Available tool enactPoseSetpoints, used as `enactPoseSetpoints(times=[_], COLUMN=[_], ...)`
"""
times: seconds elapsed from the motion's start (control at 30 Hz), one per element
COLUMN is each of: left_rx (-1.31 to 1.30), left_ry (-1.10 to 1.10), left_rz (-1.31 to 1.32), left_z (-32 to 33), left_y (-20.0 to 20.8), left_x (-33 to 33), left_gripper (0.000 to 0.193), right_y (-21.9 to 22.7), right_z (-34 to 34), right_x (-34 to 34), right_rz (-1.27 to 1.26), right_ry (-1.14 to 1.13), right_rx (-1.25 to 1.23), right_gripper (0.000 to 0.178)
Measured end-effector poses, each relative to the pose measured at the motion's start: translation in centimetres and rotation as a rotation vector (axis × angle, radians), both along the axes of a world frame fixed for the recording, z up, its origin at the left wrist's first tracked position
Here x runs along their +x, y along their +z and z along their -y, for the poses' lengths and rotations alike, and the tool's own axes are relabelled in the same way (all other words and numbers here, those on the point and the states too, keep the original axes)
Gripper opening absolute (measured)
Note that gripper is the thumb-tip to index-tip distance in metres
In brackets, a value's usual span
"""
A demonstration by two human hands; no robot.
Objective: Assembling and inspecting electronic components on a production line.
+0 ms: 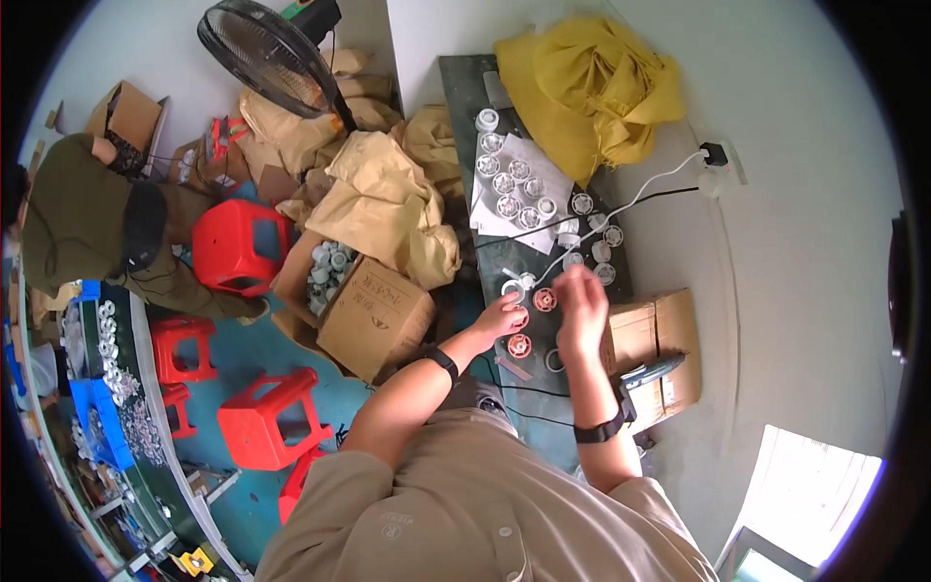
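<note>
At near end of bench (465, 87): left hand (499, 315) pinched orange disc (521, 318); right hand (582, 306) hovered, grip unclear; second orange disc (545, 300) between.

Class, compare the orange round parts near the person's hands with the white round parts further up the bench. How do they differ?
The orange round parts are few and lie right by the left hand and right hand. The white round parts are many, untouched, several resting on white paper. Both are small, wheel-shaped pieces lying flat on the bench.

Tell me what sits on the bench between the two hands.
Head view: one orange ring part lies on the dark bench between left hand and right hand.
</note>
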State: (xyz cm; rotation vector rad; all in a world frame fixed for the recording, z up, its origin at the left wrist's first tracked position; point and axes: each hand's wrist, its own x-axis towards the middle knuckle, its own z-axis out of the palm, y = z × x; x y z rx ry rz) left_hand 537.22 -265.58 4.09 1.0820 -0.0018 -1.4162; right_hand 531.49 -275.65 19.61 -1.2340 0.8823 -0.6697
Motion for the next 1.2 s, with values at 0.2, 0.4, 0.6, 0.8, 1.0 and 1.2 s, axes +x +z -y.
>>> enactPoseSetpoints(times=[0.2,0.4,0.6,0.8,1.0,1.2], left_rx=[-0.014,0.283,0.133,0.405,0.55,0.63], left_ry=[0.384,0.782,1.198,1.765,1.741,1.713], left_rz=[0.027,0.094,0.166,-0.222,-0.488,-0.452], left_z=[-13.8,-31.4,-54.7,-69.1,-71.0,-70.2], left_y=[-2.5,-6.3,-0.2,-7.9,-9.3,-15.6], left_x=[-1.6,-0.2,-6.0,-25.4,-36.5,-37.3], left_gripper=[0.037,0.038,0.038,0.037,0.04,0.041], right_y=[-8.0,-10.8,-13.6,-11.3,-13.4,-17.7], right_z=[-9.2,-16.8,-29.5,-46.6,-57.0,-60.5], right_x=[-2.8,-4.0,0.5,4.6,6.8,8.4], right_rz=[-0.224,-0.46,-0.639,-0.548,-0.576,-0.641], right_ry=[0.799,1.031,1.352,1.588,1.82,1.819], right_rx=[0.126,0.193,-0.03,-0.064,-0.151,-0.164], right_gripper=[0.018,0.014,0.015,0.011,0.011,0.013])
